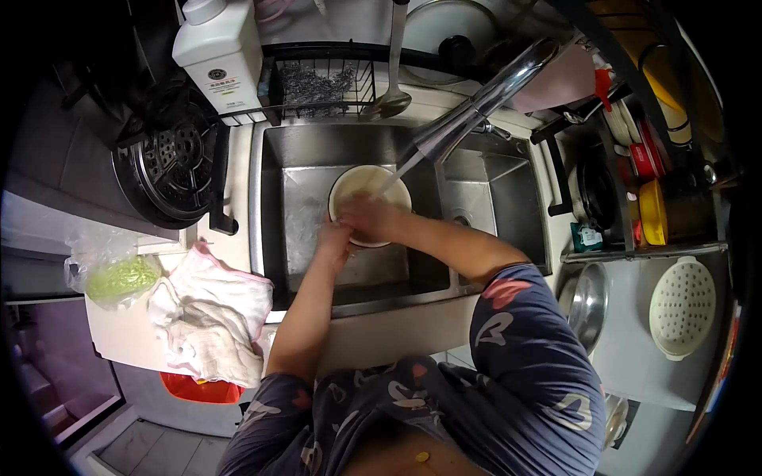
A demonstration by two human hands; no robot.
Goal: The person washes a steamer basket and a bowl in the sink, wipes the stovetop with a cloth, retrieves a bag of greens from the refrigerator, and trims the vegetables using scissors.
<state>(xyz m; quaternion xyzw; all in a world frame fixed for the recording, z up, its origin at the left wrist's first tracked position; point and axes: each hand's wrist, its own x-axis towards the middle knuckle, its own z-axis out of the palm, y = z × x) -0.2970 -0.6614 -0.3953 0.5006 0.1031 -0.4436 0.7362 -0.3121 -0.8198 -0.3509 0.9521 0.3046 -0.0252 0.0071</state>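
A round cream bowl [367,176] is held inside the large basin of the steel sink [309,178]. My left hand [336,241] grips the bowl's near left rim. My right hand [371,216] reaches into the bowl, its fingers blurred and partly under water, so whether they hold anything is unclear. From the chrome faucet [460,127], a stream of water runs down into the bowl beside my right hand. What lies at the bowl's bottom is hidden by the hand and the water.
Left of the sink lie a white cloth [208,313] and a plastic bag of green food [119,279]. Behind stand a white bottle [218,67], a wire basket [325,86] and a hanging ladle [391,99]. A rack [643,255] and a perforated oval strainer [683,308] are at right.
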